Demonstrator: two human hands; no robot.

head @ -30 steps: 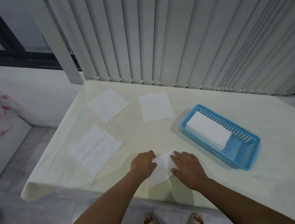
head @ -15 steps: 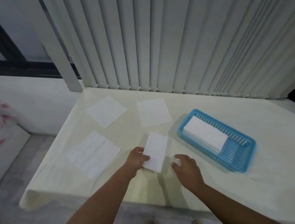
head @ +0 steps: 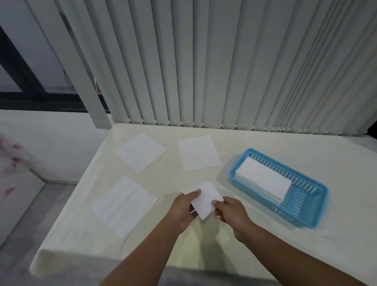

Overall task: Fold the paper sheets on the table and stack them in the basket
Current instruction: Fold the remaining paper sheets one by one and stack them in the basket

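Note:
A small folded white sheet (head: 205, 198) is held just above the table's near edge between both hands. My left hand (head: 184, 207) pinches its left side with the thumb on top. My right hand (head: 231, 211) pinches its right edge. Three unfolded white sheets lie flat on the table: one at the near left (head: 124, 204), one at the far left (head: 141, 151), one at the far middle (head: 198, 153). To the right stands the blue slatted basket (head: 306, 203), with a stack of folded sheets (head: 263, 179) in its far half.
The cream table (head: 356, 173) ends close to me and on the left, with grey floor below. Vertical blinds (head: 221, 60) hang along the table's far edge. A window frame and a white wall stand at the left.
The sheet was pressed flat on the table under both hands a second ago. My left hand then lifted it, and now both hands hold it a little nearer the basket.

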